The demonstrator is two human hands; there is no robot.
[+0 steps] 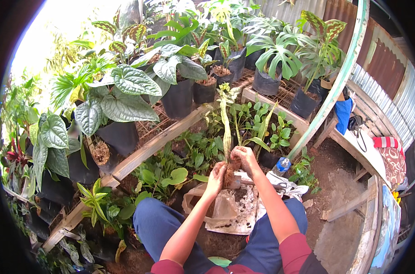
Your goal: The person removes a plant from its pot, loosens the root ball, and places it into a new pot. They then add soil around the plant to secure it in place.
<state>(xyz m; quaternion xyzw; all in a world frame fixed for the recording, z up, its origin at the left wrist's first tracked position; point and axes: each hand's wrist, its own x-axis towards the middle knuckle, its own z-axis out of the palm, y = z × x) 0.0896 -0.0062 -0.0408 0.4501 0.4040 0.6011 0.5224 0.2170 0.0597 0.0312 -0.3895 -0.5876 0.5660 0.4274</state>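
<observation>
A plant with a tall pale stem (225,130) and small variegated leaves at its tip stands upright before me. My left hand (217,176) grips it low down, around the brown fibrous root ball (229,176). At the stem's base, my right hand (244,160) has its fingers bent close to the top of the roots; whether they pinch anything is hidden. Below the hands a translucent plastic bag (226,207) lies crumpled, its mouth towards the left. It rests on a white sheet (233,228) strewn with dark soil. A tool's handle (277,185) shows behind my right forearm.
A plastic water bottle (281,165) with a blue label stands right of my hands. Low leafy plants (197,150) grow close ahead. Beyond a wooden beam (166,140), black-bagged plants (178,97) crowd the rack. A green-white post (330,99) slants at right, before a bench (361,150).
</observation>
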